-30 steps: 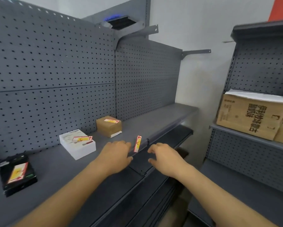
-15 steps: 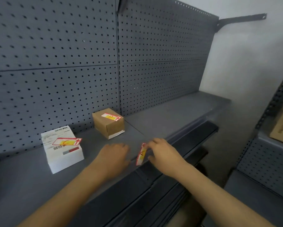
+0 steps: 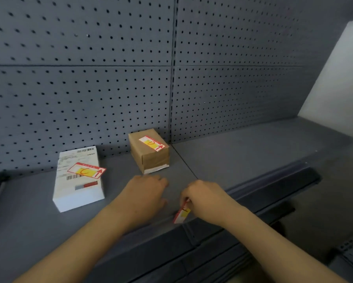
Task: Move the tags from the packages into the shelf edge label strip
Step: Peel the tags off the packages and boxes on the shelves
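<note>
Head view: grey shelf, pegboard back; right hand pinches tag at label strip, left hand flat, relaxed.

view: head-worn, single, wide-angle | facing: forward and down toward 12 o'clock, onto shelf and pegboard | range: close, forearms entering from 6 o'clock | overlap: none

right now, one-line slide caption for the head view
Right hand pinches a tag at the shelf edge label strip; left hand rests beside.
</note>
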Motion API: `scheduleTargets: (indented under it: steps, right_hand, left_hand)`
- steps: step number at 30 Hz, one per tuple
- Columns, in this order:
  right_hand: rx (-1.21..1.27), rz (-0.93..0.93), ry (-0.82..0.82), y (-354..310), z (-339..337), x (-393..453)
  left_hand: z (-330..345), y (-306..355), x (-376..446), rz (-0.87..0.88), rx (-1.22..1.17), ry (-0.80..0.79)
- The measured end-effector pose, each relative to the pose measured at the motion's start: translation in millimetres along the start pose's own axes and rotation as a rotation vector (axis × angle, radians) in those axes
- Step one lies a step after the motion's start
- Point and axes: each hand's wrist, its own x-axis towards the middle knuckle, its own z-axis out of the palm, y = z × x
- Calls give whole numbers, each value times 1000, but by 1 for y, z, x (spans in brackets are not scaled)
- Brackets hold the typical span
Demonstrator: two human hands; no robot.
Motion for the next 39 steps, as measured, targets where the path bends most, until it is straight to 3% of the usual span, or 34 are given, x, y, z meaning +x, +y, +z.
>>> scheduleTargets:
  steps: [7,12,25,31,39]
  right_hand:
    - [229,-154,213,-6,-52,17]
    - [191,-386,214,-66,-45,37]
    - [288,-1008,54,-356,-33,-7]
    - [371,-1151,-60,-494,-27,-47]
    - [368,-1268,-92,-624,-2,-81]
  left_hand:
    - [-20,-6,-38,-320,10,100]
    - [-34,-24,-99,-599,-24,89]
    - [-51,-46,-406,-1239,108,35]
    - [-54,-49,-540,-1452,130,39]
    - [-42,-65,-662,-1606,73,53]
